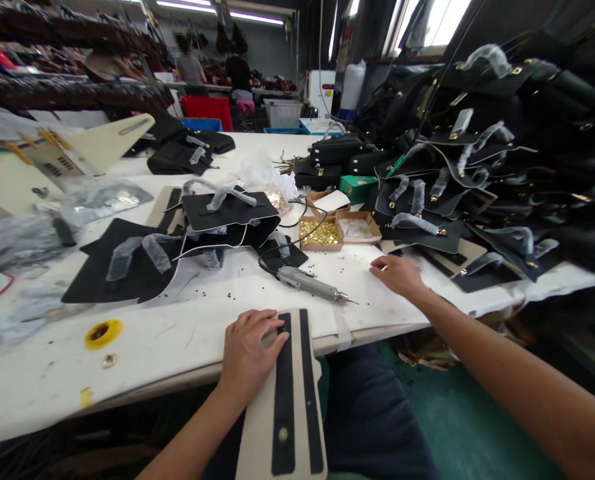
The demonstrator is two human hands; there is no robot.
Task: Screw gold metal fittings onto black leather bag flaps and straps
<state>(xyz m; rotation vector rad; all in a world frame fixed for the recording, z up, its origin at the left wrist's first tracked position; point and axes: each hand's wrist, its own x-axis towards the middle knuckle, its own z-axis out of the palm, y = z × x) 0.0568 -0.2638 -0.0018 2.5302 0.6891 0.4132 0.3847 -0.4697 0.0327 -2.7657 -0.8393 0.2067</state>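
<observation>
A beige bag panel (301, 373) with two black strips lies over my lap and against the table's front edge. My left hand (252, 347) grips its upper left part, thumb and fingers pressed on the left black strip (283, 400). A small round metal piece (283, 434) sits low on that strip. My right hand (397, 275) is over the table at the right, fingers pinched together; whatever they hold is too small to make out. Left of it lies a grey electric screwdriver (311, 285) with its bit pointing right.
Behind the screwdriver stand a box of gold-coloured fasteners (321, 233) and a box of clear pieces (357, 227). Black bag parts (227, 213) with wrapped handles lie at left centre; more bags (477, 160) are piled at right. A yellow tape roll (103, 333) lies front left.
</observation>
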